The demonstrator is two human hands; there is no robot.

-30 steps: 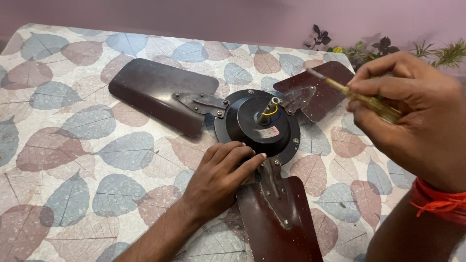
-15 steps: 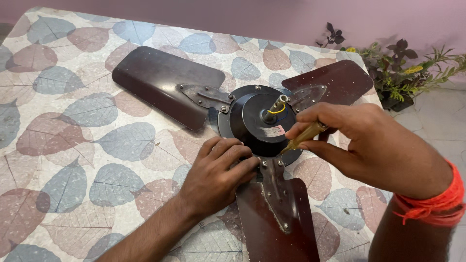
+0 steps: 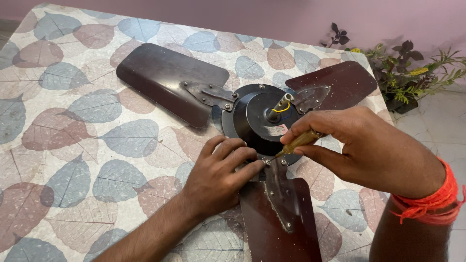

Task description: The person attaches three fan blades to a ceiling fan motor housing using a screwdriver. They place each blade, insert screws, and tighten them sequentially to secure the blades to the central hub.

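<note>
My right hand [image 3: 374, 150] pinches a yellow-handled screwdriver [image 3: 297, 143] onto a blade-bracket screw [image 3: 267, 161], beside my spread left hand [image 3: 221, 177] pressing the ceiling fan motor [image 3: 262, 119], whose pale label [image 3: 276, 130] lies just above.

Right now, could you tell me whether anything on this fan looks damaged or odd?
Yes: the bracket on the nearest blade looks scuffed and worn, and loose yellow and blue wires stick out beside the shaft on the hub.

Fan blades [image 3: 170, 80] dark brown; motor hub [image 3: 257, 119] black; tablecloth [image 3: 63, 126] — blue, brown leaf print; screwdriver handle [image 3: 301, 140] — amber.
</note>
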